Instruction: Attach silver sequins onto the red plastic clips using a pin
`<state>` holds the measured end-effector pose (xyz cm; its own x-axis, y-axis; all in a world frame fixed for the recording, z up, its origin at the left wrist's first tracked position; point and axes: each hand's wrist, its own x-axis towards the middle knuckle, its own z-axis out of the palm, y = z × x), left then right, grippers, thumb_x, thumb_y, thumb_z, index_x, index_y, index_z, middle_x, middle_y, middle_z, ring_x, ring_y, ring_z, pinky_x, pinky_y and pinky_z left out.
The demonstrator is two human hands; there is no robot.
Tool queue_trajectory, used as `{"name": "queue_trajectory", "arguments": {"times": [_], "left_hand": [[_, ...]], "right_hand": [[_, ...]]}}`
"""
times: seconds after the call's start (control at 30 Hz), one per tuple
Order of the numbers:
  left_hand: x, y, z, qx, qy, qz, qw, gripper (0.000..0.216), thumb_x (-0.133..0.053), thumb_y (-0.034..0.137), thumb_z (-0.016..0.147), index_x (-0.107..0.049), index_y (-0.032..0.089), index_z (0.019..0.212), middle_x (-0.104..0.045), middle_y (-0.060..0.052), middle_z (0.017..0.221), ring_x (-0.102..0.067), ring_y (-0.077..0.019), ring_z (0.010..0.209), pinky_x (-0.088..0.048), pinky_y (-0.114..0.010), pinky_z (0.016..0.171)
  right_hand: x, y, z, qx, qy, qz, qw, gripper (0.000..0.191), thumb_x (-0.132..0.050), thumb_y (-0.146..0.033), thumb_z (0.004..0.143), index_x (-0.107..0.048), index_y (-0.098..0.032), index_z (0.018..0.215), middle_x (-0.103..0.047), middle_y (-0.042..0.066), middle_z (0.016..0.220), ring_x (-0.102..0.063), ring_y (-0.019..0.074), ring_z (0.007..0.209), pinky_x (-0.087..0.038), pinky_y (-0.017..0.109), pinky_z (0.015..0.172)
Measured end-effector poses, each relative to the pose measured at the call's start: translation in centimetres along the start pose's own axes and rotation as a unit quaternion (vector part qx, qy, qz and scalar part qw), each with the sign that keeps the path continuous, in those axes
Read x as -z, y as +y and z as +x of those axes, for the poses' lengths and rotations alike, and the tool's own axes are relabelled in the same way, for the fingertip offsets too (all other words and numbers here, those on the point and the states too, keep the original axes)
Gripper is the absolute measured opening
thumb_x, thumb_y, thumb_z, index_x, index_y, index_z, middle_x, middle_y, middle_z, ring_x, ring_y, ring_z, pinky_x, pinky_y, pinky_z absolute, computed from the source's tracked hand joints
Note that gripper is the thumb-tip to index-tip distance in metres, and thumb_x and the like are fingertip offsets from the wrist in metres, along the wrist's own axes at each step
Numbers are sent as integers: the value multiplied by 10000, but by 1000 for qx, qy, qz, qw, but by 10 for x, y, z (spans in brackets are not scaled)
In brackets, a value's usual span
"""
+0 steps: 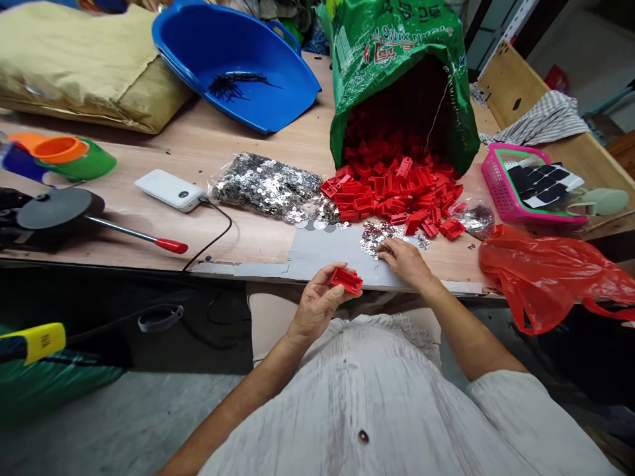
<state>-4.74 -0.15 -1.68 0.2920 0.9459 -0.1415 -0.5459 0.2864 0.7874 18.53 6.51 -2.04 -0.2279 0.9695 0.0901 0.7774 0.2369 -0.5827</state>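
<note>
My left hand [317,305] is closed on a small red plastic part [346,279], held just off the table's front edge above my lap. My right hand [404,260] rests on the table with its fingertips pinched in a small scatter of silver metal pieces [373,235]; what they hold is too small to see. Behind it lies a heap of red plastic parts [397,195] spilling from a green sack [401,79] lying on its side. A clear bag of silver pieces [270,187] lies to the left of the heap.
A blue basin [238,63] and a tan sack [84,66] sit at the back left. A white power bank [170,190] with cable, a red-tipped tool [74,215] and coloured funnels [64,155] are left. A pink basket [530,188] and a red plastic bag [550,271] are right.
</note>
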Motion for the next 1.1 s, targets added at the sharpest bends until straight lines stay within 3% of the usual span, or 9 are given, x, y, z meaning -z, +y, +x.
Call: {"name": "queue_trajectory", "arguments": {"times": [0.17, 0.3, 0.5, 0.6, 0.77, 1.1], "left_hand": [[2, -3, 1, -12, 0, 24, 1000, 395, -728, 308, 800, -624, 218, 1171, -690, -94, 1124, -700, -239, 984, -613, -418, 832], [3, -5, 3, -22, -10, 51, 998, 362, -704, 333, 824, -624, 258, 1169, -705, -52, 1101, -707, -239, 978, -619, -397, 827], [1, -3, 5, 12, 11, 11, 1000, 408, -706, 268, 821, -612, 217, 1215, -692, -96, 1110, -701, -208, 948, -610, -376, 813], [-1, -1, 8, 22, 13, -4, 1000, 434, -718, 285, 810, -620, 246, 1231, -680, -89, 1148, -698, -199, 948, -596, -340, 803], [-8, 0, 13, 27, 20, 7, 999, 490, -751, 279, 773, -630, 259, 1248, -709, -54, 1024, -685, -168, 886, -573, -316, 795], [-20, 6, 17, 19, 17, 9, 1000, 487, -773, 274, 748, -666, 242, 1222, -702, -16, 890, -618, -116, 766, -509, -250, 749]], "right_hand": [[-2, -4, 2, -1, -16, -15, 1000, 42, -614, -188, 861, -595, -214, 835, -633, 36, 883, -555, 187, 828, -383, 300, 761], [-3, -4, 2, 0, -2, 10, 1000, 72, -585, -175, 862, -558, -219, 811, -602, 19, 821, -532, 176, 771, -359, 290, 719], [-4, -3, -5, 0, 44, 68, 997, 67, -525, -172, 855, -543, -216, 902, -610, 25, 841, -544, 180, 766, -390, 298, 727], [-1, -16, -15, 9, 50, 130, 990, 56, -520, -220, 881, -572, -218, 904, -630, 28, 866, -560, 171, 772, -412, 293, 732], [4, -47, -35, 16, 27, 226, 974, 123, -561, -330, 915, -607, -219, 885, -621, 12, 794, -543, 147, 685, -415, 273, 655], [1, -57, -40, 141, 32, 221, 965, 104, -555, -239, 940, -645, -218, 890, -638, 37, 854, -589, 161, 806, -461, 290, 739]]}}
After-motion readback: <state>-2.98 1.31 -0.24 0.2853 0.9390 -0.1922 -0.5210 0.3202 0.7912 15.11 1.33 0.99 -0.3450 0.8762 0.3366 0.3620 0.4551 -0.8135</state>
